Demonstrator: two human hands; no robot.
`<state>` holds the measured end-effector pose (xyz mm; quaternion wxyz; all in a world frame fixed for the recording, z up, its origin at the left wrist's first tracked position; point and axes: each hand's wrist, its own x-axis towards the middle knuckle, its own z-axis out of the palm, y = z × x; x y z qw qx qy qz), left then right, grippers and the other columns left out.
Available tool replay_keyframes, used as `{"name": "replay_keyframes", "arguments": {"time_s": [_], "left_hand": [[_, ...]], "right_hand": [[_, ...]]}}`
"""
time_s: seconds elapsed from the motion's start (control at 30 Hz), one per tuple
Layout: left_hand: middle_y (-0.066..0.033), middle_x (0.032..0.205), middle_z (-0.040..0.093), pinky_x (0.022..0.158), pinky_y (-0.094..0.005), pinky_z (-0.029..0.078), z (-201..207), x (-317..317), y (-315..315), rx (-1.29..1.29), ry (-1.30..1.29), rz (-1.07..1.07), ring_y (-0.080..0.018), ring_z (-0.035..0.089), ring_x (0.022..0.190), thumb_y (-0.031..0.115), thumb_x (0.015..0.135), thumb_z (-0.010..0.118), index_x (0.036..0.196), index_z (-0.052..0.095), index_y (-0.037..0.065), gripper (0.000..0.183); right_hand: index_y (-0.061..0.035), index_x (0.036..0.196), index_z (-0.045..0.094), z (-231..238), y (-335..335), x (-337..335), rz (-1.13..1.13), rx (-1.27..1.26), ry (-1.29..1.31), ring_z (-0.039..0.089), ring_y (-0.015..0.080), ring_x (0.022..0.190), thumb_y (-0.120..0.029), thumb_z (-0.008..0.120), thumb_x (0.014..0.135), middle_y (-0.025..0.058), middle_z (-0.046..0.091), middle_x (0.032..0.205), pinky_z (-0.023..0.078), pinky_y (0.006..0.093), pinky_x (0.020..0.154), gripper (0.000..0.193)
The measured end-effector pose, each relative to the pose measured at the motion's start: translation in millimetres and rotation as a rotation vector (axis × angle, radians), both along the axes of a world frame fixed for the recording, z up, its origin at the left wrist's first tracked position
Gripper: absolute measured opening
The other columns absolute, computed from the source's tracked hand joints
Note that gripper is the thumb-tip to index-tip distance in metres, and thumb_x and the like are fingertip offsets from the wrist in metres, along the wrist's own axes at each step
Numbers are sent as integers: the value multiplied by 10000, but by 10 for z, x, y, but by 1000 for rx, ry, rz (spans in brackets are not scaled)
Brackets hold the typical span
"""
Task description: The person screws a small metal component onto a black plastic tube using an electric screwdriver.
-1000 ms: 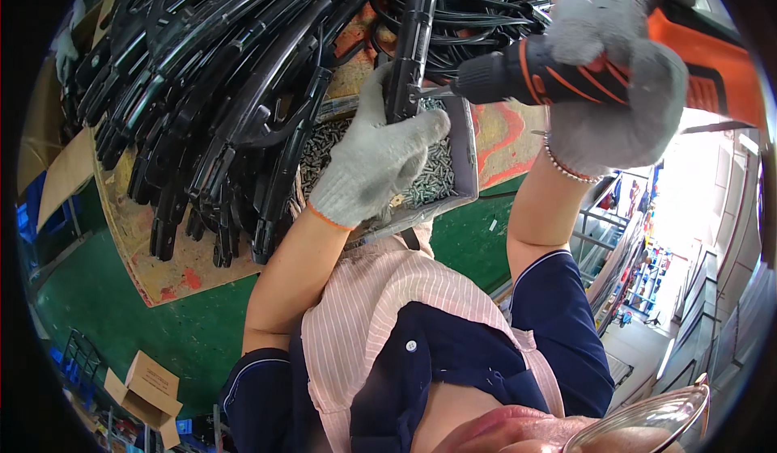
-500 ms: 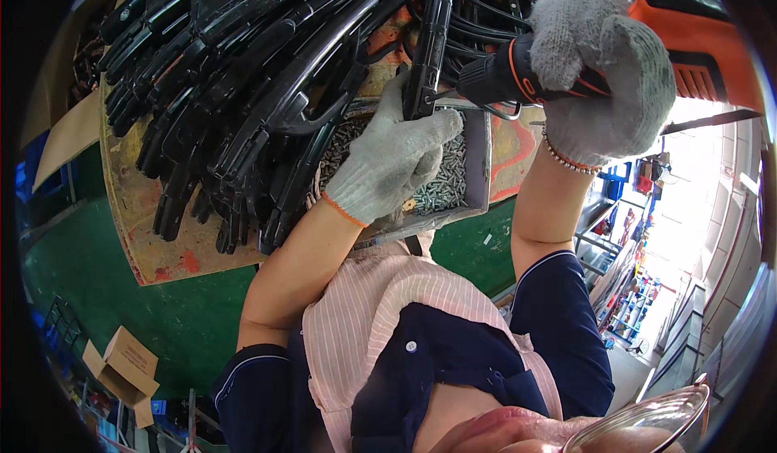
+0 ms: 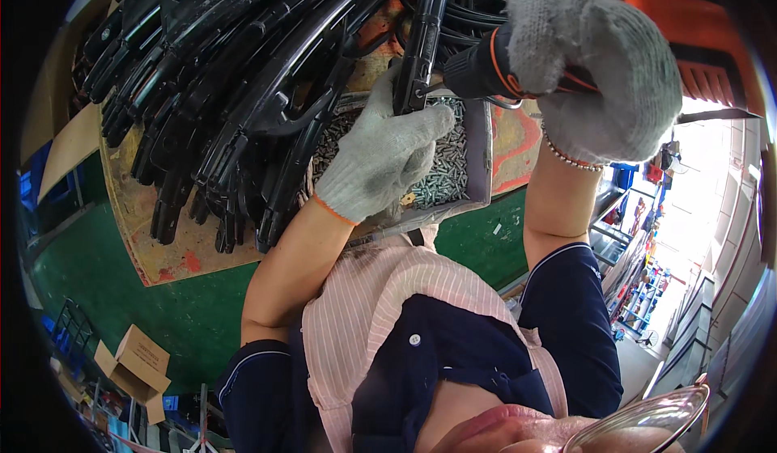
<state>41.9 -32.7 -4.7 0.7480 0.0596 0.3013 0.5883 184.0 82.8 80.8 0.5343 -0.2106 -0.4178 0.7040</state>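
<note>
Right of the pile of black parts [image 3: 227,105], the gap between the black tube [image 3: 422,40], held above the box of screws [image 3: 480,141], and the drill [image 3: 688,20] has narrowed slightly within the last second, suggesting the bit [image 3: 435,88] is seating deeper. The left hand [image 3: 380,154] is curled round the tube's near end; farther right, the right hand [image 3: 611,77] is wrapped round the drill's body.

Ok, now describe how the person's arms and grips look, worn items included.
The left grip and right grip wear grey knitted gloves; the left cuff is edged in orange. A beaded bracelet circles the right wrist. The forearms are bare below short navy sleeves with thin white trim. No markings are legible.
</note>
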Motion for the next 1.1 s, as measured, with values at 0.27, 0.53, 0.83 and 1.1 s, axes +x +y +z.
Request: {"name": "replay_keyframes", "arguments": {"time_s": [0.27, 0.53, 0.83, 1.1], "left_hand": [[3, 673, 507, 381, -227, 365, -48, -55, -16, 48, 4, -26, -69, 457, 447, 46, 862, 685, 1316, 374, 36, 550], [19, 719, 520, 382, -201, 382, 10, -79, 36, 81, 56, -84, -46, 450, 458, 30, 930, 634, 1512, 248, 174, 713], [15, 715, 495, 381, -200, 340, -44, 14, 1, 165, 174, -111, -52, 469, 468, 60, 925, 653, 1270, 387, 131, 442], [-15, 823, 557, 416, -206, 344, 778, -202, -25, 40, 932, -243, -59, 472, 515, 124, 838, 703, 1462, 308, 132, 739]], "right_hand": [[82, 1350, 439, -121, 30, 78, 147, 365, -767, 596, 402, 1124, -404, 291, 1039, 272, 586, 1226, 512, 494, 978, 595], [8, 1138, 594, 215, 2, -216, 233, 488, -277, 649, 215, 727, -226, 612, 902, 122, 665, 889, 544, 329, 609, 333], [16, 1289, 411, 574, -701, 314, -72, 459, 347, 568, 180, 504, 47, 575, 828, 98, 557, 687, 481, 284, 476, 490], [-143, 1518, 163, -485, -813, 415, -45, -324, -282, 648, 204, 691, -43, 690, 787, 126, 595, 1040, 556, 348, 649, 906]]}}
